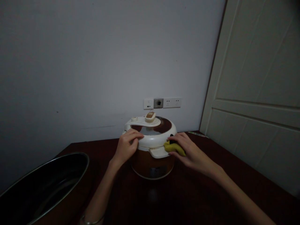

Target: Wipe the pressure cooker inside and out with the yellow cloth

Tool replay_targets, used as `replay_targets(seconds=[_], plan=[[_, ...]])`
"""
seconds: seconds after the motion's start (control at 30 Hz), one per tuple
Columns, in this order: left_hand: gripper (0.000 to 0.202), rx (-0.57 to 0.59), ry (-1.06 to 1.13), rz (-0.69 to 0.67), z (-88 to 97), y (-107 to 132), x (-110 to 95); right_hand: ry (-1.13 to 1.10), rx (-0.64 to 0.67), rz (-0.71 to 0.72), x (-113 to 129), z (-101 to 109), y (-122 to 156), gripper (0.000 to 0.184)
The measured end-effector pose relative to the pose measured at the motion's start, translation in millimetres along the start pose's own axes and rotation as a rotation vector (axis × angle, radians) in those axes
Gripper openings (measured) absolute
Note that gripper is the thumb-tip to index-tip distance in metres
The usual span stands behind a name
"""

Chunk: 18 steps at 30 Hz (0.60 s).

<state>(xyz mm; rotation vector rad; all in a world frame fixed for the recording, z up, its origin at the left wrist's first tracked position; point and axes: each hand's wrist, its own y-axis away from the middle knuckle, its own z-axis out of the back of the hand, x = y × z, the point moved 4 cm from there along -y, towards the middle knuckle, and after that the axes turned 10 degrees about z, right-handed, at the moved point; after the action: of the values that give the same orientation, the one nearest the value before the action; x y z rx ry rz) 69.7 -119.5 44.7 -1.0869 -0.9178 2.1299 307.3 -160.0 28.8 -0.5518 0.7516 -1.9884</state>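
Note:
An electric pressure cooker (152,165) with a brown body and a white-rimmed lid (153,140) stands upright on a dark red table. The lid is on and has a brown-and-white knob (150,117) on top. My left hand (127,145) rests against the left front of the lid rim, fingers stretched over it and holding nothing. In my right hand (184,148) is a bunched yellow-green cloth (174,148), pressed to the lid's right front beside the white side handle (158,152). Part of the cloth is hidden by my fingers.
A large dark pan (58,184) with a shiny rim sits at the left front of the table (150,206). Behind the cooker, the wall carries sockets (172,102) and a grey outlet (158,103). A pale panelled door (255,93) borders the right side.

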Motion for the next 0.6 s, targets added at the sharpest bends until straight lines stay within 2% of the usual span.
replay_targets(seconds=[0.07,0.17,0.3,0.37,0.5,0.6], plan=[[0.033,0.001,0.035,0.003,0.9,-0.5,2.1,-0.003,0.028,0.050,8.2,-4.0,-10.3,0.033],[0.033,-0.012,0.086,0.003,0.6,-1.8,4.9,0.029,0.094,0.169,26.5,-21.2,-33.8,0.021],[0.030,-0.085,0.091,-0.013,-2.5,-2.0,6.8,0.150,0.133,0.299,40.0,-40.7,-51.1,0.019],[0.030,-0.107,0.080,-0.023,-4.1,-1.4,6.3,0.133,0.105,0.278,34.2,-37.3,-44.1,0.021],[0.030,-0.128,0.085,-0.037,-4.9,-0.5,4.7,0.003,-0.014,0.149,12.2,-15.7,-17.3,0.021],[0.029,-0.134,0.088,-0.042,-5.0,0.1,3.9,-0.025,-0.060,0.165,11.1,-15.4,-15.5,0.019]])
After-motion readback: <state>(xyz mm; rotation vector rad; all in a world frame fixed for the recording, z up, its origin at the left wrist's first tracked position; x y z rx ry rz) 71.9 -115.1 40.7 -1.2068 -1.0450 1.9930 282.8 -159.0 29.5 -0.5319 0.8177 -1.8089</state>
